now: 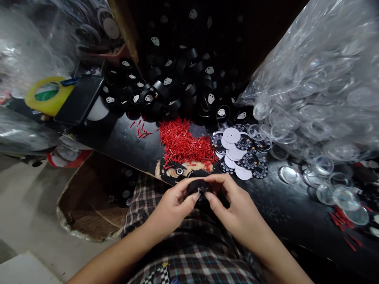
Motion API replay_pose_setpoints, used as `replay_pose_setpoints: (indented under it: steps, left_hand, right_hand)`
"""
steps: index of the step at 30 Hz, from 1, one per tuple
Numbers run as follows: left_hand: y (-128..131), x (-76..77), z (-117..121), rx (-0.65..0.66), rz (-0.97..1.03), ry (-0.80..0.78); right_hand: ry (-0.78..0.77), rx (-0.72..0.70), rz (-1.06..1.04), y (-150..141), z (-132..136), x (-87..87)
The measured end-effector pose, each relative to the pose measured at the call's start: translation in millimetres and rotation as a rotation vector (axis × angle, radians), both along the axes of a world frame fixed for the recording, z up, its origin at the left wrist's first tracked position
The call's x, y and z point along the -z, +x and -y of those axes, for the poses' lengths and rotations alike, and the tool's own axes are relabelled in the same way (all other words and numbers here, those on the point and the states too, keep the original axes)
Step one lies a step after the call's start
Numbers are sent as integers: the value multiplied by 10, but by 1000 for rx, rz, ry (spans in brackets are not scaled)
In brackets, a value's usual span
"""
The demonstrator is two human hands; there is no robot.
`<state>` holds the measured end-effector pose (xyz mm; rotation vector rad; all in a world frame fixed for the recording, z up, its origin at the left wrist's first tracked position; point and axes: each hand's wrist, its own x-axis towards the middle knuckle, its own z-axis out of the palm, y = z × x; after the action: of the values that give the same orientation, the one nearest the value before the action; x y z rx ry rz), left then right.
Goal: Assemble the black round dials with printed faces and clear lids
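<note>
Currently, a small round black casing, apparently hard plastic, is held at the surface's front edge, above the lap. It is gripped from one side by the left hand (177, 200) and from the other by the right hand (230, 199); both thumbs are pressed near its face, and the far fingertips are partly hidden. The black casing (196, 184) is judged light, stiff and somewhat slippery; its marked face is probably easily scratched or bent. It is best taken by the outer wall, at opposite sides, with pressure kept off the middle.

Beyond the hands, the near edge of the black, worn surface (122, 144) is chipped to bare wood, and a small silvery ring-shaped part (179, 171) is left there. Forward movement is blocked by a heap of thin red plastic slivers (186, 142) and, to its right, by overlapping black and white printed discs (237, 154). Farther right, loose clear round plastic covers (322, 165) are scattered. More open room is offered left of the red heap and just right of the right hand.
</note>
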<state>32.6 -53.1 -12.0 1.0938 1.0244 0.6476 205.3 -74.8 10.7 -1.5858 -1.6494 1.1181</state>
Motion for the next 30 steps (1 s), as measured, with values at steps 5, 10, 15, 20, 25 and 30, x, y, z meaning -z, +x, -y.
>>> replay_pose_setpoints:
  steps: [5, 10, 15, 20, 25, 30]
  left_hand:
    - [-131, 28, -52, -231, 99, -87]
    - [-161, 15, -104, -473, 212, -155]
    - [-58, -34, -102, -541, 315, -177]
    - [101, -41, -139, -523, 389, -203]
    - [193, -94, -186, -487, 439, -250]
    - [239, -108, -244, -490, 475, -252]
  right_hand:
    - [133, -141, 72, -59, -271, 1]
    - [236, -134, 718, -211, -562, 114]
    - [257, -164, 817, -311, -628, 136]
    - [246, -77, 535, -171, -496, 134]
    - [347, -7, 450, -9, -364, 105]
    - [411, 85, 277, 30, -303, 5]
